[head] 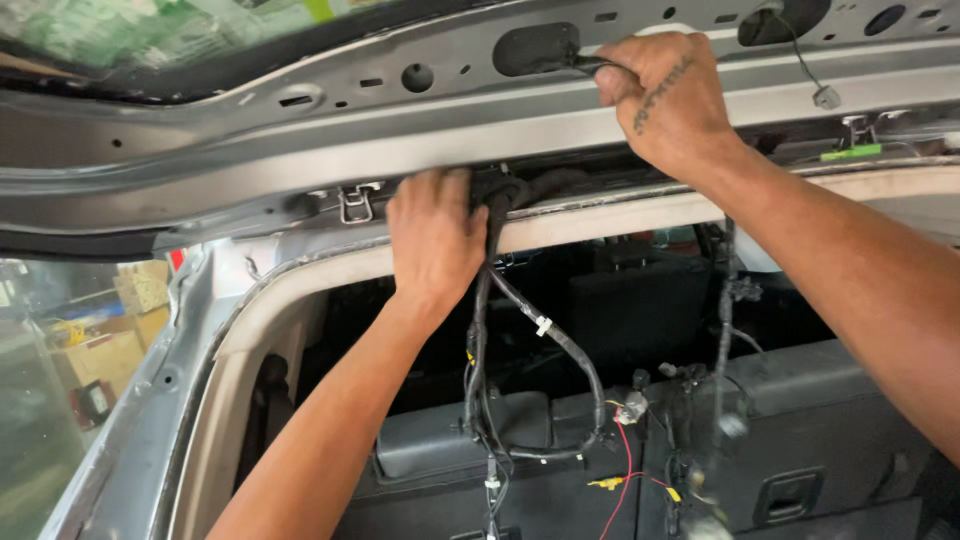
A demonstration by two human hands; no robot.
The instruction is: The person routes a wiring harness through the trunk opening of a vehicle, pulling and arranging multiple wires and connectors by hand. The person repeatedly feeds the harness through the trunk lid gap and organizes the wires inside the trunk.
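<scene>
Gripping wiring harness point(500, 290), left hand point(435, 235)

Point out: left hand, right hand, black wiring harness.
left hand point(432, 238), head view, back of the hand.
right hand point(668, 98), head view, back of the hand.
black wiring harness point(560, 345), head view, taped branch hanging below the left hand.

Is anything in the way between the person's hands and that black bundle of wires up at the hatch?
Nothing visible. The left hand already rests against the wire bundle, and the right hand grips a black cable at the grey metal panel.
</scene>
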